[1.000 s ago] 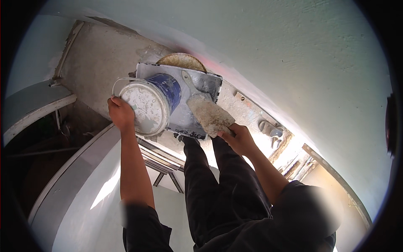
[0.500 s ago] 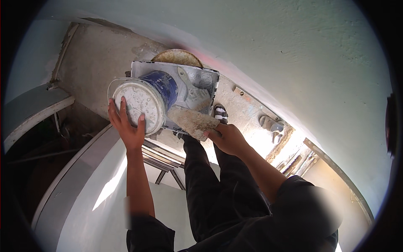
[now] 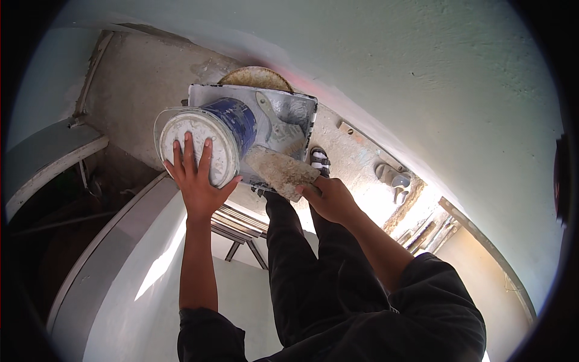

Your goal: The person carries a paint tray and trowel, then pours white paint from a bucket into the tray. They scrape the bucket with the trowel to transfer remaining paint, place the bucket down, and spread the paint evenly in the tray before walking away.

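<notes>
My left hand [image 3: 196,181] lies flat on the white lid [image 3: 190,130] of a blue paint bucket [image 3: 238,120], fingers spread. The bucket stands on a grey, plaster-smeared tray [image 3: 301,111] at the top of a ladder. My right hand [image 3: 330,199] grips a flat trowel [image 3: 280,172] caked with dried plaster, its blade against the bucket's near side and over the tray's front edge. A putty knife [image 3: 271,123] lies on the tray behind the bucket.
Ladder steps [image 3: 238,223] drop away below my dark-trousered legs, with one sandalled foot [image 3: 318,160] on a rung. A round crusted pan [image 3: 256,75] sits behind the tray. A pale plastered wall [image 3: 452,90] curves along the right. A pair of sandals [image 3: 392,176] lies on the floor below.
My left hand moved from the bucket's left rim onto its lid, fingers spreading. My right hand brought the trowel down and left, against the bucket.
</notes>
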`<state>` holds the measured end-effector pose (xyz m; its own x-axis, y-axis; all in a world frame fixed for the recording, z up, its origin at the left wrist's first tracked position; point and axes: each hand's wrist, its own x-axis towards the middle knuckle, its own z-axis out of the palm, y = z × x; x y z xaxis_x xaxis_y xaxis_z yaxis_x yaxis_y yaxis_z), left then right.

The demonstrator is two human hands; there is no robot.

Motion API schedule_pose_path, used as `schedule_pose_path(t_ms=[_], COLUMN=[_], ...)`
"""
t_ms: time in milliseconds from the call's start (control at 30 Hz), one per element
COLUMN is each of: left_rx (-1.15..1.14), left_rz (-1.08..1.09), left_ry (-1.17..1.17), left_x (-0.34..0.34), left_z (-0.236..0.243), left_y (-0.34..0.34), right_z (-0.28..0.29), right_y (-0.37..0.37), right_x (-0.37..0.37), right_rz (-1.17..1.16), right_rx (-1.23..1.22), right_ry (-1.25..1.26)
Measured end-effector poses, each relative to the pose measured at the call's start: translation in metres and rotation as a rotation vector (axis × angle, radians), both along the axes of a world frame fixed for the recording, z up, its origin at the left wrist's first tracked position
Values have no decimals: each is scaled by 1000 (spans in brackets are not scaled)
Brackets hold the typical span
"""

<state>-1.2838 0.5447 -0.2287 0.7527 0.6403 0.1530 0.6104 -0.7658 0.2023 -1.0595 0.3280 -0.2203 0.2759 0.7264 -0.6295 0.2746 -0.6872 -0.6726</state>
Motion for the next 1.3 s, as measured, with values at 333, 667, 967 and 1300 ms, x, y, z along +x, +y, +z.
schedule_pose_path(t_ms=[333,667,967,1300], left_rx=[59,-35,-102,-57], left_rz=[297,-261,-113,320], left_ry=[-239,-225,-306,-316], left_x=[46,66,99,82], left_z=[-4,30,16,3], left_y=[15,89,101,120], right_z=[11,10,10,10], right_y=[22,13,2,8], right_x=[-5,7,8,3], right_rz=[-88,-33,-3,-84], right_rx=[33,-9,-61,-66], right_ry=[0,48,59,26])
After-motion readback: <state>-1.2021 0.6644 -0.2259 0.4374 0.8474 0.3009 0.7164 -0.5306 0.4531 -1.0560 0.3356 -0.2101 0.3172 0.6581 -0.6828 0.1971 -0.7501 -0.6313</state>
